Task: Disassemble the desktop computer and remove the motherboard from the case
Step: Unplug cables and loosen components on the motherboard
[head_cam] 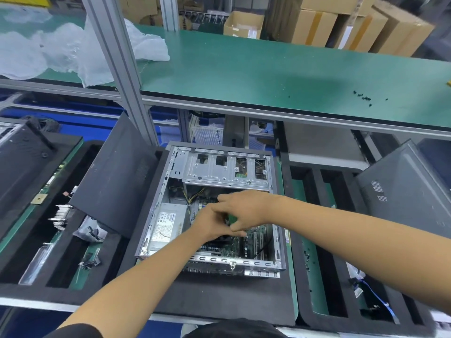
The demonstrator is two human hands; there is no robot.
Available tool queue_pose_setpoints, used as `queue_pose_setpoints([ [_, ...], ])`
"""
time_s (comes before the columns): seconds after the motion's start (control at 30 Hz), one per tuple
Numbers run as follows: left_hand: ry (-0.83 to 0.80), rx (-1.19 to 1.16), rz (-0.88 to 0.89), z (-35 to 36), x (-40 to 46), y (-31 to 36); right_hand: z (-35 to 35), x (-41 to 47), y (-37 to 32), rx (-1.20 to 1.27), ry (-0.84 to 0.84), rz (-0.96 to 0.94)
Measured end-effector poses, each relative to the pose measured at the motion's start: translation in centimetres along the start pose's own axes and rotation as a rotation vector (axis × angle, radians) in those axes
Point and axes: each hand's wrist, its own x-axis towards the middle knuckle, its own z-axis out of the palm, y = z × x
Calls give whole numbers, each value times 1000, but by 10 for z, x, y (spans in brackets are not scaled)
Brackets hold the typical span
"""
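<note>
The motherboard (234, 245) lies flat in the bottom of the open computer case (210, 211), which rests on its side on a dark foam mat (219, 296) on the lower worktop (291, 284). Both hands meet over the middle of the board. The right hand (244, 208) reaches in from the right, its fingers curled round a small green part (233, 218), which it pinches just above the board. The left hand (212, 224) comes in from below, its fingers bent and pressed close under the right one; whether it also grips the green part I cannot tell, since the right hand hides its fingertips. To the left of the hands, inside the case, sits the grey power supply (166, 224) with its white label, and yellow wires (195, 195) run near it. At the far end of the case is the metal drive cage (227, 170). A dark side panel (117, 176) leans tilted against the left side of the case. Behind, a raised green shelf (268, 69) carries a scatter of small black screws (363, 96) and crumpled clear plastic wrap (73, 50).
</note>
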Motion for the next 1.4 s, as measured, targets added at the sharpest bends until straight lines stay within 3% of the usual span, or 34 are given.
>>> queue_pose_setpoints([
  [0.17, 54, 264, -125, 7, 3, 4, 0, 4, -3, 20, -40, 170],
  [0.27, 42, 120, -85, 7, 6, 6, -7, 0, -1, 118, -92, 130],
  [0.33, -66, -99, 58, -1, 6, 3, -13, -3, 1, 72, -136, 36],
  [0.4, -206, -57, 127, -15, 4, 5, -16, -4, 5, 4, -147, -59],
  [0.5, -290, 61, 34, -26, 6, 3, -12, -1, 8, -181, -158, -158],
  [0.6, -226, 61, -36, -19, 3, -3, -13, -1, 7, -320, -100, -252],
  [0.73, -40, 77, -68, 1, 3, 1, -5, -4, 5, -260, -64, -226],
  [0.87, 39, -74, -115, 12, 6, 2, 2, 0, -2, -194, 31, -55],
  [0.97, 72, 137, -90, 12, 7, 0, 2, -1, -3, -199, -2, 106],
  [1.03, 67, 95, -50, 11, 7, 1, 2, -2, -3, -140, -55, 144],
  [1.1, 3, -44, 46, 6, 9, 0, 1, -6, -1, -47, -76, 82],
  [1.23, -213, 7, 65, -22, 8, 11, -6, -15, 5, -125, -76, -125],
  [1.4, -211, 60, 108, -22, 1, 13, -2, -9, 6, -219, 6, -215],
])
